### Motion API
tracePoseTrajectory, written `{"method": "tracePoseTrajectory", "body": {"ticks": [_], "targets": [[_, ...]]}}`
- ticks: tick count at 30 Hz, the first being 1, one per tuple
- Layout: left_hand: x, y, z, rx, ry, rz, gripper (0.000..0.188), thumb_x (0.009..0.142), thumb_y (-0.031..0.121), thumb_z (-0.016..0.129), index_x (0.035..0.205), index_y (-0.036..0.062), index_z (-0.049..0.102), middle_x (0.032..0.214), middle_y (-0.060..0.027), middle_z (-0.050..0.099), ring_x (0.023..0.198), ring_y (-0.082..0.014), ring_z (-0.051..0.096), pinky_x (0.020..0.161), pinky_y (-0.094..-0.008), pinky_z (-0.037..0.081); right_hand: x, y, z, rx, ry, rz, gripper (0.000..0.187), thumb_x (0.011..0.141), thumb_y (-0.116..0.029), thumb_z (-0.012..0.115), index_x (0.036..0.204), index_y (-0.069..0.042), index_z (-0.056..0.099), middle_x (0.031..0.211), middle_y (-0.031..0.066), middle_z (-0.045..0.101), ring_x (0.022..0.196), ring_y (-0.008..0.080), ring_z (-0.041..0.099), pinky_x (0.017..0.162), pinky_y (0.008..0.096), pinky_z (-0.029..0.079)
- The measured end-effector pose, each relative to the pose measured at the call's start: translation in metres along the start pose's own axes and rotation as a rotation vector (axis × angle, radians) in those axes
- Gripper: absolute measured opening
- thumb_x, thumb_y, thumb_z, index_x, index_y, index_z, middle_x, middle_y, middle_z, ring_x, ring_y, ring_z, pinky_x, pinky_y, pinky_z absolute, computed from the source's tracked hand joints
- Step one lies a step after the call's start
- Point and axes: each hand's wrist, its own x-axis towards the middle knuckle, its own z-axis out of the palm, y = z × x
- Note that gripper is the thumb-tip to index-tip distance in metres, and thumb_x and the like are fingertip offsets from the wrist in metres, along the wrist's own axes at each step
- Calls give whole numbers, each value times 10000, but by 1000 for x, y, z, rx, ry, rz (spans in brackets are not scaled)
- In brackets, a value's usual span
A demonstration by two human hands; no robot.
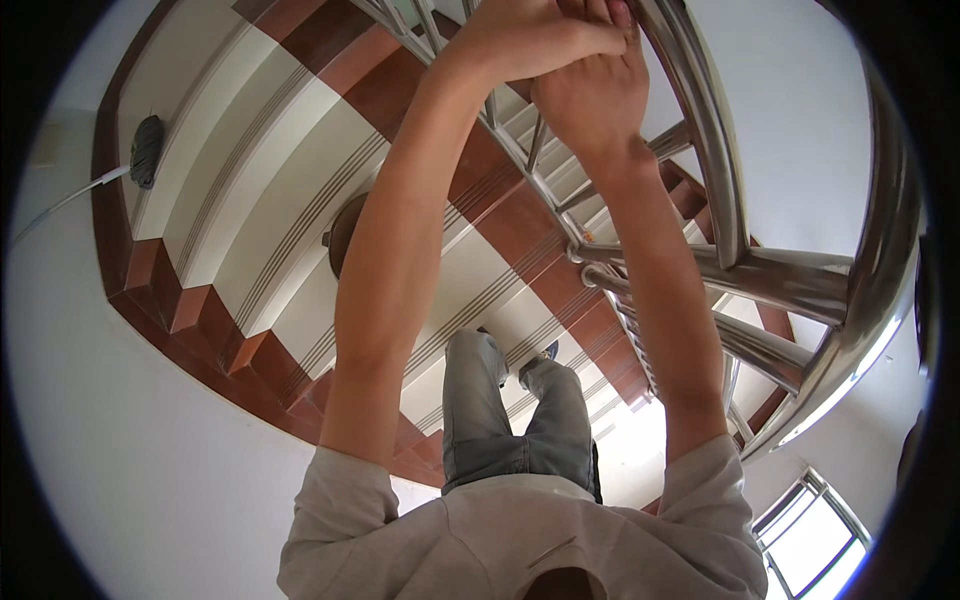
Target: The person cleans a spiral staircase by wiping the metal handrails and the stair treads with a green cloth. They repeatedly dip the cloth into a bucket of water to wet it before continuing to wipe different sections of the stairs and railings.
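My left hand (535, 38) and my right hand (595, 105) meet at the top edge, beside the metal stair railing (705, 120). The left thumb lies across the fingers of the right hand. Both hands look closed, their fingers curled together and partly cut off by the top edge. Whatever they may hold between them is hidden. Below, my arms reach up over the stairs, the left one passing in front of a dark round object (347, 238) on a step, mostly covered by the forearm.
Cream and reddish-brown stairs (290, 190) curve down on the left, with my legs (520, 420) standing on them. A mop with a dark grey head (147, 152) and white handle rests by the left wall. Thick handrails (880, 230) curve along the right, above a window (815, 530).
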Motion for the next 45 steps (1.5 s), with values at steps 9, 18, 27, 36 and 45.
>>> {"method": "tracePoseTrajectory", "body": {"ticks": [9, 18, 27, 36, 45], "targets": [[12, -10, 6, 110, 19, 121, 250, 814, 35, 714, 1017, 70, 571, 825, 20, 521, 771, -125, 523, 671, -318, 425, -13, 6, 52, 290, 279, -50, 601, 917, -67, 535, 1485, 96, 426, 1605, 255, 358, 1483, 464, 324, 1204, 551, 314], [-3, -114, 57, 92, 340, 358, 211, 736, -5, 745, 820, 24, 553, 757, -35, 593, 708, -161, 596, 677, -342, 502, -68, -11, 133, 370, 420, -38, 694, 903, -78, 560, 1538, 85, 335, 1636, 297, 257, 1510, 506, 220, 1248, 549, 216], [-52, -258, 97, -22, 366, 290, 209, 727, -21, 737, 766, 29, 538, 684, -5, 556, 633, -129, 556, 577, -304, 471, -185, -46, 230, 332, 313, -66, 693, 898, -87, 593, 1533, 59, 355, 1587, 317, 302, 1485, 488, 249, 1249, 514, 206], [-94, -385, 131, 49, 418, 137, 190, 709, -20, 715, 724, 20, 530, 675, 0, 569, 634, -108, 543, 579, -298, 466, -278, -64, 303, 669, 225, 70, 598, 911, -115, 655, 1459, 21, 458, 1498, 228, 439, 1413, 445, 380, 1140, 484, 400], [-107, -436, 157, -85, 435, 76, 197, 694, 7, 742, 779, 31, 566, 682, 27, 574, 635, -69, 513, 586, -256, 470, -336, -83, 353, 788, 183, 168, 592, 945, -85, 567, 1517, -5, 437, 1613, 161, 384, 1494, 406, 321, 1229, 450, 329]]}}
